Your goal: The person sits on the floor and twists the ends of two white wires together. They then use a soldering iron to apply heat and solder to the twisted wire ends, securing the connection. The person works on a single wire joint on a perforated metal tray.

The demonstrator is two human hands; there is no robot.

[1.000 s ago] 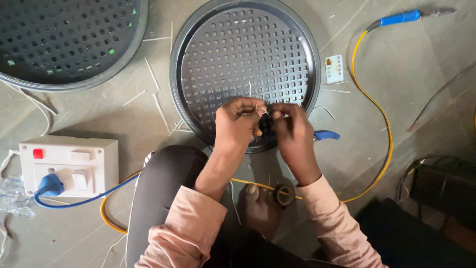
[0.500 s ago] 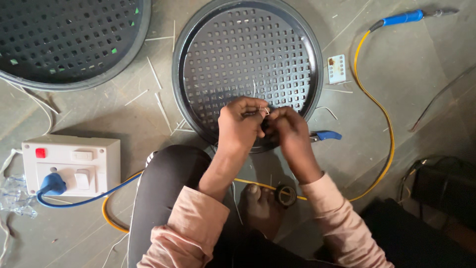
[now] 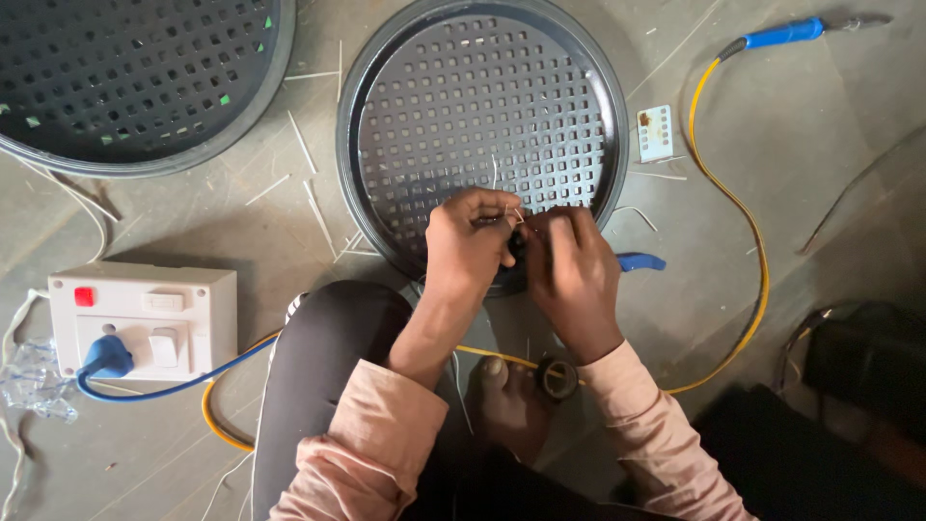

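Note:
My left hand (image 3: 470, 243) and my right hand (image 3: 573, 270) meet over the near rim of a round dark perforated tray (image 3: 482, 116) on the floor. Between the fingertips of both hands sits a small dark part (image 3: 518, 243) with thin pale wires (image 3: 513, 214) sticking up from it. Both hands pinch this part, and most of it is hidden by the fingers. A blue-handled tool (image 3: 640, 261) lies on the floor just right of my right hand. A small roll of black tape (image 3: 557, 376) rests by my bare foot (image 3: 506, 400).
A second perforated tray (image 3: 125, 77) lies at the upper left. A white switch box (image 3: 145, 318) with a blue plug (image 3: 104, 357) stands at the left. A yellow cable (image 3: 743, 222) loops right to a blue-handled soldering iron (image 3: 786, 34). A small white connector strip (image 3: 656, 132) and wire offcuts lie around.
Both hands have stayed together at the tray's near rim, with the fingers shifting slightly around the small part. The thin wires now stand up between the fingertips.

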